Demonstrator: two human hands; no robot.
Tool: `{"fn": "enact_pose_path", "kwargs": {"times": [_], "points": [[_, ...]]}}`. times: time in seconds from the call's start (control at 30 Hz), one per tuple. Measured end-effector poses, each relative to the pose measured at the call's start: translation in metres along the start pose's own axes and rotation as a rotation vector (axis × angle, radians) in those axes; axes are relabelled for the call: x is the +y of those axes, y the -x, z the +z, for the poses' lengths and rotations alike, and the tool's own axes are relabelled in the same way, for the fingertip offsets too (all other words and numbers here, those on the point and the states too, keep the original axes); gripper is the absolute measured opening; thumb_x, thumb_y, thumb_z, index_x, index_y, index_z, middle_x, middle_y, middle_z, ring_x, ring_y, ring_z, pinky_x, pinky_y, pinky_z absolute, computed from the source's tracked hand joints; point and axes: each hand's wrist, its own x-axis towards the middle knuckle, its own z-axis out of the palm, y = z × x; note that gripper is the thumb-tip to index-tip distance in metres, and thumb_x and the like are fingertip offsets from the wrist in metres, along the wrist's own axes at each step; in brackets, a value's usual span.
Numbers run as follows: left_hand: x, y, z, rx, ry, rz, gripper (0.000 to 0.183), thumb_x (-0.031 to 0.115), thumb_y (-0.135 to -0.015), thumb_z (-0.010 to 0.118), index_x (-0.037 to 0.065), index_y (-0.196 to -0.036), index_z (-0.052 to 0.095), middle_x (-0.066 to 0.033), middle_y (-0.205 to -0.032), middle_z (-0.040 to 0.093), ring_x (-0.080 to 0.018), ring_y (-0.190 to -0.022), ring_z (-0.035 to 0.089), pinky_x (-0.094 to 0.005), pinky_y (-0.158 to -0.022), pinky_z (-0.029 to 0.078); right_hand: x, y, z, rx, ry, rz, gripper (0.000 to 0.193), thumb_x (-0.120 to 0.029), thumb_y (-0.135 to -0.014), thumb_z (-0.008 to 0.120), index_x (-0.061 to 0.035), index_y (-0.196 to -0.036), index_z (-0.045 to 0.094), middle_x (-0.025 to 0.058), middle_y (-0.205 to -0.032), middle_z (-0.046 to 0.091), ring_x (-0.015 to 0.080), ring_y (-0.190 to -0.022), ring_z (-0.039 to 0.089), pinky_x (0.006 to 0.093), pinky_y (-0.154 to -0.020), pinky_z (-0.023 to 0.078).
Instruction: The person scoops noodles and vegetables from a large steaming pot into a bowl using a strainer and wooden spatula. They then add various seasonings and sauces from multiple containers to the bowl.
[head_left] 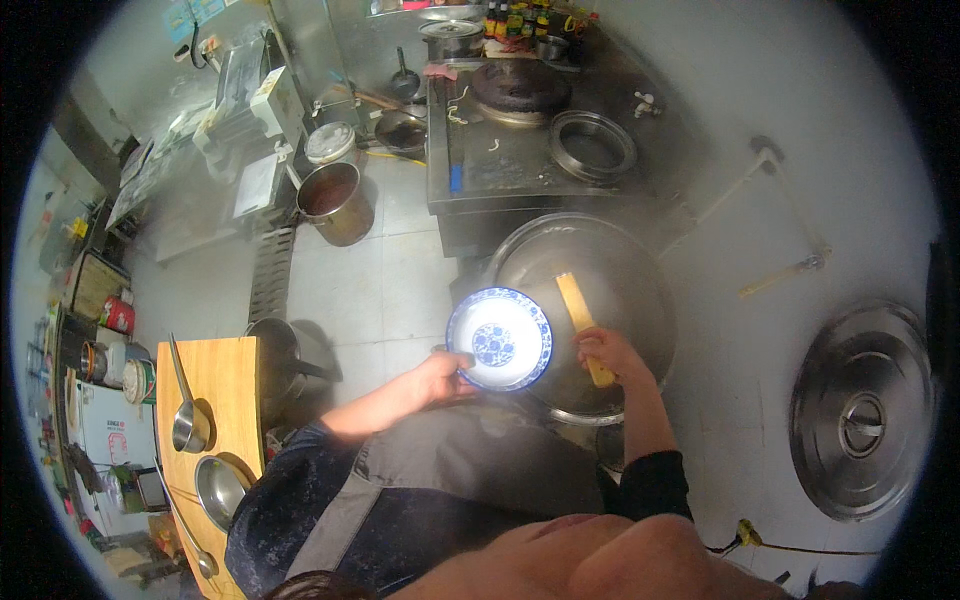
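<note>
Across the top of the frame we see a metal tabletop carrying bottles, a lidded pot, a dark round cover and a metal ring. A large lid fills the right edge. At lower left, a wooden tabletop holds a saucepan, a steel bowl and a ladle, all well apart from our two hands. A white tub stands on the floor at upper left, just behind a steel bucket.

The bucket contains something reddish brown. The wok, right of centre, is hazy inside, so we cannot tell what it holds. The china bowl, at centre, lies over the wok's left rim from this view and hides part of it; its blue pattern shows on the bottom.

Our left grip is closed on the bowl's lower-left rim, tilting its opening toward us. Our right grip is wrapped around a wooden paddle near its lower end; the blade slants up and left over the wok. Whether its tip touches anything, we cannot tell.
</note>
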Motion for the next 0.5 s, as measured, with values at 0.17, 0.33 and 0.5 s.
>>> {"fn": "enact_pose_path", "kwargs": {"times": [0.17, 0.33, 0.5], "points": [[-0.005, -0.004, -0.002, 0.0, 0.042, 0.006, 0.046, 0.0, -0.083, 0.044, -0.009, -0.128, 0.036, -0.0244, -0.114, 0.056, -0.0379, -0.095, 0.065, -0.0506, -0.081, 0.058, 0.028, -0.046, -0.008, -0.065, 0.091, -0.004, 0.025, -0.006, -0.09, 0.059, 0.0011, -0.114, 0.061, 0.0113, -0.092, 0.067, 0.0185, -0.077, 0.066, 0.0298, -0.067, 0.055], [-0.005, -0.013, -0.007, 0.019, 0.095, -0.03, 0.045, -0.002, -0.086, 0.046, -0.004, -0.13, 0.04, -0.0214, -0.12, 0.055, -0.0372, -0.104, 0.062, -0.0536, -0.088, 0.054, 0.067, -0.079, -0.025, 0.188, -0.062, 0.064, 0.033, -0.003, -0.09, 0.057, 0.0, -0.122, 0.056, 0.0136, -0.095, 0.067, 0.0217, -0.078, 0.067, 0.034, -0.07, 0.056], [-0.006, -0.011, -0.007, -0.006, 0.084, 0.015, 0.044, -0.001, -0.084, 0.047, -0.006, -0.127, 0.039, -0.0223, -0.113, 0.057, -0.0381, -0.093, 0.065, -0.0508, -0.075, 0.059, 0.089, -0.072, -0.033, 0.353, -0.031, -0.031, 0.039, -0.008, -0.089, 0.056, -0.0039, -0.128, 0.052, 0.0164, -0.101, 0.066, 0.0266, -0.087, 0.065, 0.0386, -0.076, 0.054]]}}
